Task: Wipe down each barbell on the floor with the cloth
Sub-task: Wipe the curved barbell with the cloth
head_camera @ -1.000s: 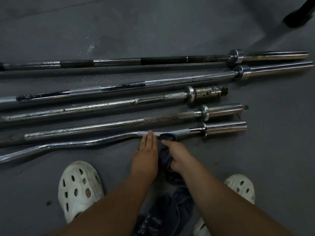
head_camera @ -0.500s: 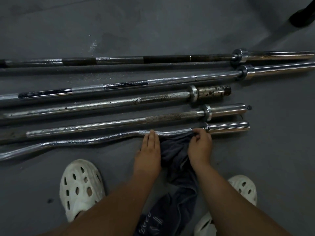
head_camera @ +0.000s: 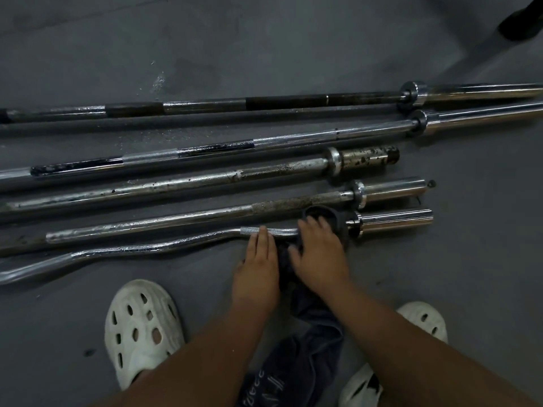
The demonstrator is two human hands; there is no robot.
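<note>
**A:** Where is the dark grey cloth (head_camera: pixel 321 223)?

**B:** It is bunched over the curved chrome curl bar (head_camera: pixel 141 248), under the right hand (head_camera: pixel 318 257). A fold of it stands up just beyond that hand's fingertips. The rest trails back from the palm towards the person and lies on the grey rubber floor (head_camera: pixel 264 48) between two white perforated clogs (head_camera: pixel 141 327).

**A:** And how do the right fingers lie?

**B:** They are a little apart and bent over the cloth where it covers the bar, with the thumb on the near side. The hand holds the cloth down against the metal. The fingertips are blurred, so I cannot tell how far they wrap round.

**A:** What about the left hand (head_camera: pixel 258 268)?

**B:** Its fingers are straight and close together. Their tips rest on the knurled stretch of the same bar, just beside the right thumb, and nothing is gripped.

**A:** What lies past the right fingers?

**B:** On their outer side are the bar's collar and its shiny sleeve (head_camera: pixel 396 220). Beyond the fingertips lie four straight barbells, side by side. The first is a worn steel bar (head_camera: pixel 176 221), touching or almost touching the raised fold. Then come a rust-flecked bar (head_camera: pixel 176 185), a chrome bar with black patches (head_camera: pixel 293 139), and, farthest, a dark banded bar (head_camera: pixel 205 105).
</note>
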